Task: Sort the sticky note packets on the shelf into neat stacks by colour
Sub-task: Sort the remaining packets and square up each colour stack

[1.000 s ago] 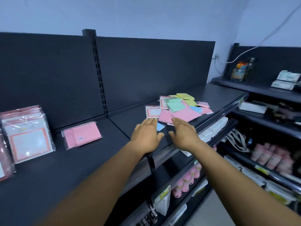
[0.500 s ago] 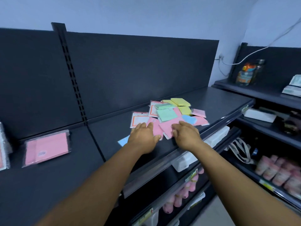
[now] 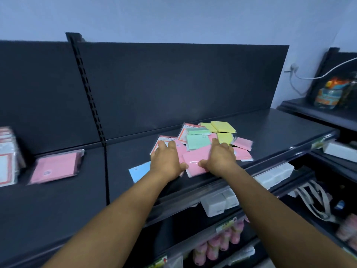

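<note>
Dark shelving (image 3: 270,132) runs along a pale blue wall, its top level carrying a loose heap of sticky note packets (image 3: 204,140) near the front edge. Within the heap, yellow packets (image 3: 222,127) lie at the back, green packets (image 3: 197,141) just in front of them, and small pink packets (image 3: 242,147) at the right side of the heap. White red-bordered packets (image 3: 186,130) show under the heap's left and rear parts. A large pink packet (image 3: 195,161) lies at the front of the heap, between the two hands. A blue packet (image 3: 140,171) lies apart, left of the heap and partly under the left wrist.

The left hand (image 3: 167,161) rests palm down on the heap's left part, fingers extended and relaxed, gripping nothing. The right hand (image 3: 221,158) lies on the large pink packet's right side, fingers straight over it and thumb at its front edge; a firm grip is not evident.

Far left of the heap, a separate pink packet stack (image 3: 56,167) lies flat. White boxes (image 3: 222,202) sit on the level below the heap.
</note>
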